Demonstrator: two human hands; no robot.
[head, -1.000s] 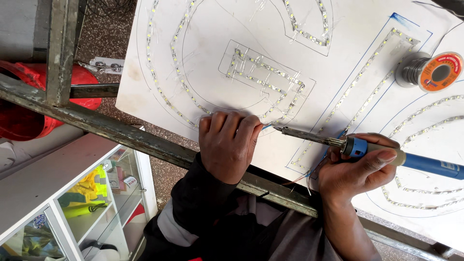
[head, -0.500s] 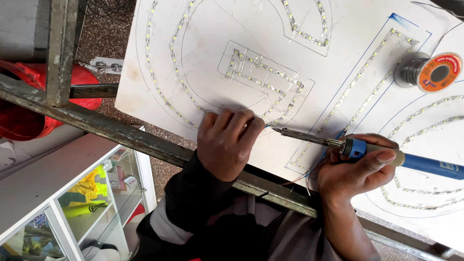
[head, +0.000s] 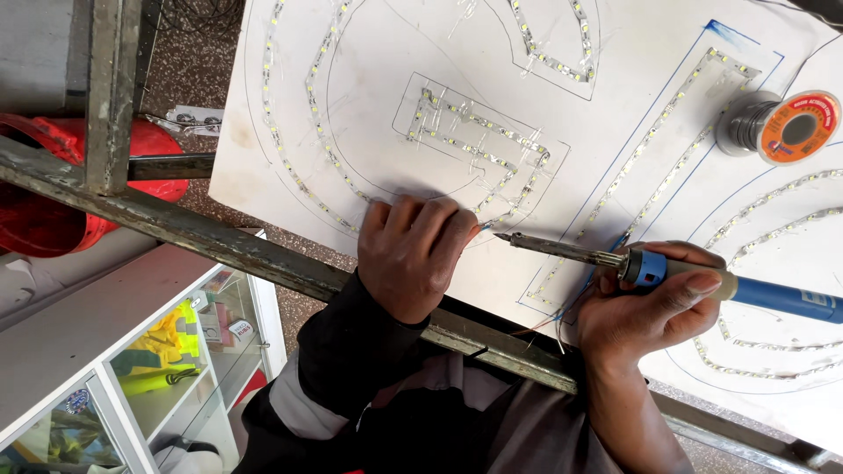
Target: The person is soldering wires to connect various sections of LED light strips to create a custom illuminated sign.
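A white board (head: 369,114) carries LED strips (head: 479,132) laid along drawn letter outlines. My left hand (head: 413,254) rests knuckles-up on the board's near edge, fingers curled down onto the end of a strip; what the fingertips pinch is hidden. My right hand (head: 645,303) grips a soldering iron (head: 702,281) with a blue handle. Its metal tip points left and ends right beside my left fingertips.
A spool of solder wire (head: 777,127) with an orange face lies on the board at the upper right. A rusty metal frame bar (head: 176,228) runs diagonally under the board. A red container (head: 44,211) sits left, and a glass display cabinet (head: 132,369) stands below.
My left hand has shifted slightly along the board edge. The soldering iron tip stays close to the left fingertips, nearly unmoved.
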